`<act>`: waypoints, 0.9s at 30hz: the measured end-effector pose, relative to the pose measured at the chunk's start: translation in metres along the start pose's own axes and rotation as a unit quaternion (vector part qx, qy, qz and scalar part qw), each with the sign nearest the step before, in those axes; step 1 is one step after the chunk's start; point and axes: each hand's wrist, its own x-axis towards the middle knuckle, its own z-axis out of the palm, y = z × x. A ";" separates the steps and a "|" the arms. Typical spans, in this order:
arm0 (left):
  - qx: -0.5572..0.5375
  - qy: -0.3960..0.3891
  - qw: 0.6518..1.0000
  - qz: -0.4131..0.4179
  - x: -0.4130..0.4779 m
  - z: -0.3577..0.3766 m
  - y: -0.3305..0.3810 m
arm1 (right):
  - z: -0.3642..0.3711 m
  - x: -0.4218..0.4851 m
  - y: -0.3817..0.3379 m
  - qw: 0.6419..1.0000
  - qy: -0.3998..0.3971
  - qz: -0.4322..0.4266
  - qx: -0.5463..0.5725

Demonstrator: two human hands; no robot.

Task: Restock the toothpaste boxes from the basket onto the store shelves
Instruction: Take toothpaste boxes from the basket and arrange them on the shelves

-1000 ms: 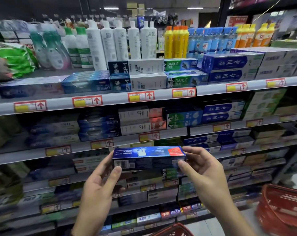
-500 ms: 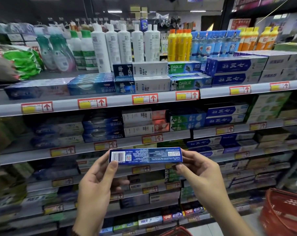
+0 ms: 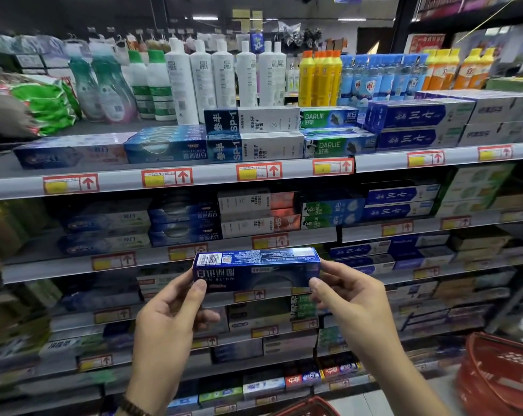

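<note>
Blue toothpaste box (image 3: 257, 267), seemingly inverted, gripped by left hand (image 3: 170, 322) and right hand (image 3: 353, 310).

I read the light source as overhead: fluorescent strips (image 3: 207, 18) glow against a dark ceiling. The top shelf (image 3: 215, 177) is evenly and brightly lit. The lower shelves (image 3: 53, 270) each sit in shadow from the one above and darken downward. The toothpaste box (image 3: 255, 268) carries a pale sheen on its upper face. Sharpness is best at centre. Both side margins smear, probably from motion blur. Shelf rails bow with wide-angle distortion. The red basket (image 3: 500, 376) at the right edge renders soft.
</note>
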 end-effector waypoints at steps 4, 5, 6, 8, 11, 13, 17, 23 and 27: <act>-0.010 0.006 1.000 -0.011 0.002 0.000 0.001 | 0.003 0.001 0.003 1.000 0.012 0.004 0.014; -0.010 0.008 1.000 -0.014 0.002 0.001 0.002 | 0.004 0.001 0.004 1.000 0.013 0.005 0.022; -0.012 0.009 1.000 -0.016 0.002 0.001 0.001 | 0.004 0.002 0.005 0.999 0.014 0.006 0.030; -0.019 0.009 1.000 -0.017 0.003 0.001 0.001 | 0.005 0.002 0.004 0.998 0.017 0.012 0.053; -0.023 0.008 1.000 -0.014 0.003 0.003 0.001 | 0.008 0.002 0.002 0.996 0.012 0.022 0.086; -0.023 0.010 1.000 -0.012 0.003 0.005 0.001 | 0.009 0.002 0.002 0.995 0.009 0.020 0.093; -0.020 0.006 1.000 -0.008 0.002 0.008 0.000 | 0.007 0.002 0.002 0.993 0.006 0.023 0.112; -0.032 0.006 0.999 -0.010 -0.001 0.005 0.002 | 0.012 0.007 0.010 0.981 0.005 0.056 0.187; -0.021 -0.007 1.000 -0.018 -0.002 0.003 0.007 | 0.016 0.011 0.010 0.965 0.026 0.093 0.243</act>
